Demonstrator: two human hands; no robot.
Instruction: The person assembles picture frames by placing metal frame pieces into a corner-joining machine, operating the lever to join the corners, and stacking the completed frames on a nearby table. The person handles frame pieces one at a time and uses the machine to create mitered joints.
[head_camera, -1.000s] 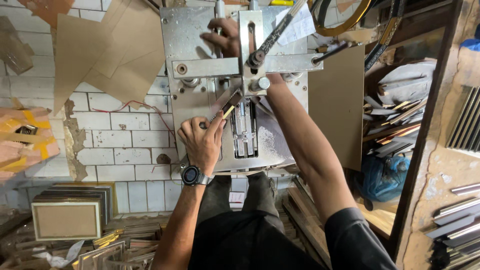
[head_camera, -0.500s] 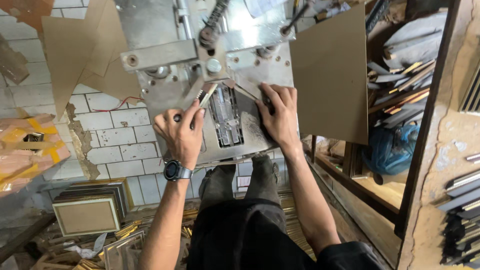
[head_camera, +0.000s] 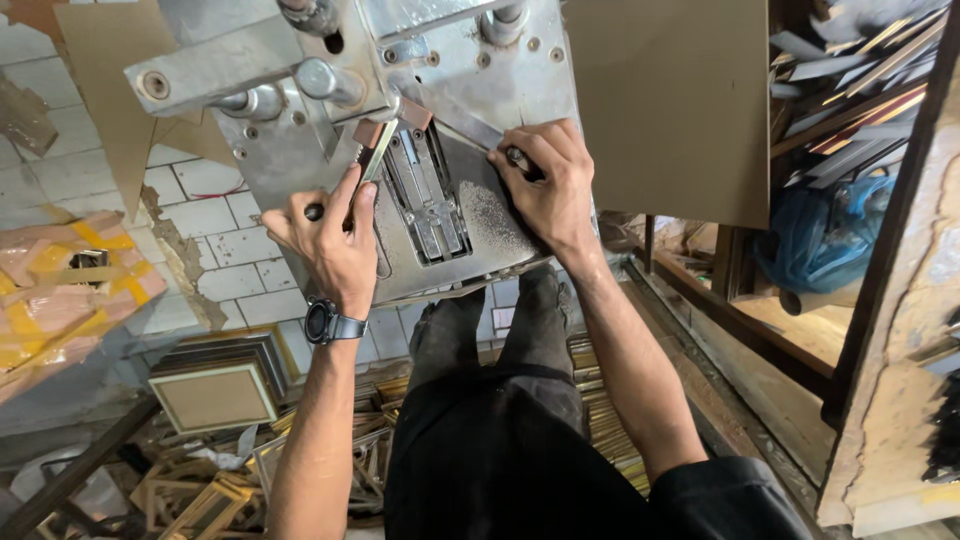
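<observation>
My right hand (head_camera: 548, 190) has slid to the metal machine bed's (head_camera: 480, 215) 3 o'clock edge, fingers curled on it. Left hand (head_camera: 330, 235) pinches the moulding strip (head_camera: 375, 160) at 10 o'clock, not yet seated.

A white tiled wall (head_camera: 215, 245) with chipped patches fills the left side, with torn brown cardboard (head_camera: 110, 70) hanging against it. Picture frames (head_camera: 215, 395) and gilt frame offcuts (head_camera: 230, 490) litter the floor, while wooden shelving (head_camera: 870, 300) on the right holds stacked moulding strips (head_camera: 850, 90)
</observation>
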